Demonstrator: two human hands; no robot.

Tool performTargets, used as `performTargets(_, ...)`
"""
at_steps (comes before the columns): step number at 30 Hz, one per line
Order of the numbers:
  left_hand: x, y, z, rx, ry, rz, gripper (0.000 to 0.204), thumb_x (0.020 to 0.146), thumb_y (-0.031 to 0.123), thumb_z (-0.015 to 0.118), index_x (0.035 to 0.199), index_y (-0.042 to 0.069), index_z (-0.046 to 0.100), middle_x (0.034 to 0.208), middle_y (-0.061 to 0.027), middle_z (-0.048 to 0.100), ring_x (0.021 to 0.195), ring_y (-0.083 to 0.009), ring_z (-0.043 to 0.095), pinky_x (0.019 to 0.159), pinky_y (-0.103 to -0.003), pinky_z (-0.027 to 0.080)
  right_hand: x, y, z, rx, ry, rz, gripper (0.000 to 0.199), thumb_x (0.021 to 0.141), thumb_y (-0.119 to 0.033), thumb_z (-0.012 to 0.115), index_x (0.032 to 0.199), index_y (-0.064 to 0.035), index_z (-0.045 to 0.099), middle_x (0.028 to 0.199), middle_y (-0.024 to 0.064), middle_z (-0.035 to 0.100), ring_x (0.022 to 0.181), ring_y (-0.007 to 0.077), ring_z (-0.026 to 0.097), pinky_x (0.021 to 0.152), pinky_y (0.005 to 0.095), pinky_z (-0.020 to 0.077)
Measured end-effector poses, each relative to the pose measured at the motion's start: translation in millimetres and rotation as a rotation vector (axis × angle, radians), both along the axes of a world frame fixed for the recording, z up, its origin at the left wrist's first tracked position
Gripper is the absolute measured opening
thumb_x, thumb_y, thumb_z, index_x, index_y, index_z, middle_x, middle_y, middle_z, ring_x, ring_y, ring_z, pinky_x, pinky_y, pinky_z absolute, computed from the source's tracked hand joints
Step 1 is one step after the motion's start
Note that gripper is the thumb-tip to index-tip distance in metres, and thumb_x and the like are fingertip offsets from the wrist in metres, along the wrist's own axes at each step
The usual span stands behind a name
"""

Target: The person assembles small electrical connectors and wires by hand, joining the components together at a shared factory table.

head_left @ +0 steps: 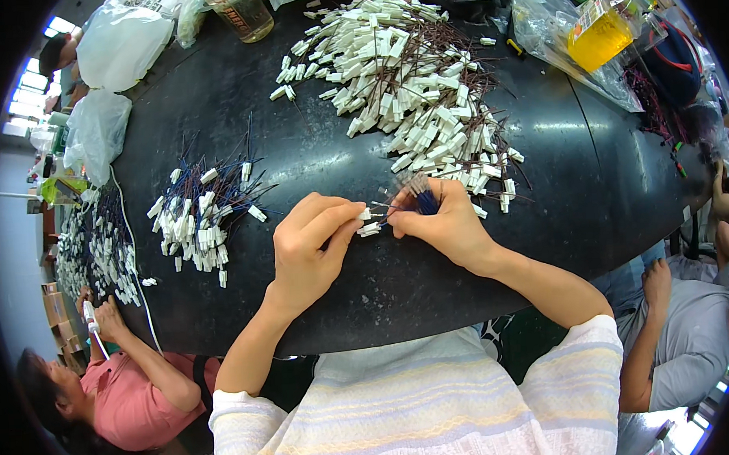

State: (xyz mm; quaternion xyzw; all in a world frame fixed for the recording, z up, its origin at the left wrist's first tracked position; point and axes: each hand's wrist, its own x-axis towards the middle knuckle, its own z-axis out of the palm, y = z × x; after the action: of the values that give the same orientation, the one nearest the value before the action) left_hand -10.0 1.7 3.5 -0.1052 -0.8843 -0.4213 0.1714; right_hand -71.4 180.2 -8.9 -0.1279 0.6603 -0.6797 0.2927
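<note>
Over the black table my left hand (310,240) pinches a small white plastic connector (365,214) between thumb and fingertips. A second white connector (369,229) shows just below it, close to both hands. My right hand (456,230) is closed round a bundle of thin dark blue wires (427,200), their stripped or metal-tipped ends fanning out above the fingers. Its thumb and fingertips are right beside the pinched connector, where a thin wire end meets it. Whether that wire is seated inside cannot be made out.
A large heap of white connectors with brown wires (406,71) lies ahead; a smaller pile with blue and brown wires (201,214) is at left. A yellow-liquid bottle (599,40), a cup (243,17) and plastic bags (120,43) stand farther off. People sit either side.
</note>
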Motion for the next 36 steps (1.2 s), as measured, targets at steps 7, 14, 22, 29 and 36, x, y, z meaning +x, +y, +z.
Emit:
performTargets(7, -2, 7, -5, 0.014, 0.001, -0.072, 0.018, 0.069, -0.007, 0.064, 0.086, -0.002, 0.064, 0.074, -0.0093, 0.061, 0.061, -0.0146, 0.055, 0.051, -0.023, 0.041, 0, 1, 2, 0.007, -0.010, -0.009, 0.006, 0.073, -0.004, 0.059, 0.076, 0.0019, 0.059, 0.067, 0.0040, 0.060, 0.063, 0.0085, 0.056, 0.060, 0.0229, 0.0454)
performTargets(14, -2, 8, -10, -0.004, 0.003, -0.087, 0.016, 0.070, -0.006, 0.064, 0.085, -0.001, 0.064, 0.071, -0.0094, 0.062, 0.061, -0.0163, 0.057, 0.055, -0.025, 0.044, 0, 0, -10, -0.043, 0.092, 0.025, 0.008, 0.072, -0.004, 0.060, 0.076, 0.0025, 0.060, 0.065, 0.0044, 0.061, 0.061, 0.0092, 0.056, 0.059, 0.0242, 0.0451)
performTargets(22, -90, -64, 9, -0.584, 0.157, 0.119, 0.026, 0.071, -0.005, 0.056, 0.096, 0.003, 0.062, 0.100, -0.0147, 0.060, 0.091, -0.0288, 0.056, 0.077, -0.035, 0.045, -2, 0, -4, 0.065, 0.121, 0.117, 0.008, 0.076, -0.007, 0.055, 0.082, -0.0013, 0.056, 0.060, 0.0028, 0.060, 0.055, 0.0080, 0.051, 0.052, 0.0236, 0.0389)
performTargets(29, -121, -88, -1, -0.802, 0.045, 0.045, 0.011, 0.073, 0.001, 0.058, 0.084, 0.003, 0.060, 0.087, -0.0082, 0.060, 0.087, -0.0267, 0.052, 0.075, -0.036, 0.044, -4, 3, 2, -0.010, -0.037, 0.113, 0.006, 0.078, -0.007, 0.054, 0.082, -0.0016, 0.055, 0.064, 0.0034, 0.062, 0.062, 0.0067, 0.051, 0.060, 0.0229, 0.0389)
performTargets(36, -31, -35, 7, 0.049, -0.387, 0.003, 0.014, 0.080, 0.003, 0.058, 0.094, 0.000, 0.062, 0.078, -0.0055, 0.062, 0.067, -0.0095, 0.057, 0.057, -0.022, 0.043, -5, 5, 3, -0.022, -0.088, 0.106, 0.005, 0.078, -0.005, 0.061, 0.080, -0.0016, 0.058, 0.067, 0.0030, 0.063, 0.061, 0.0045, 0.053, 0.058, 0.0192, 0.0401)
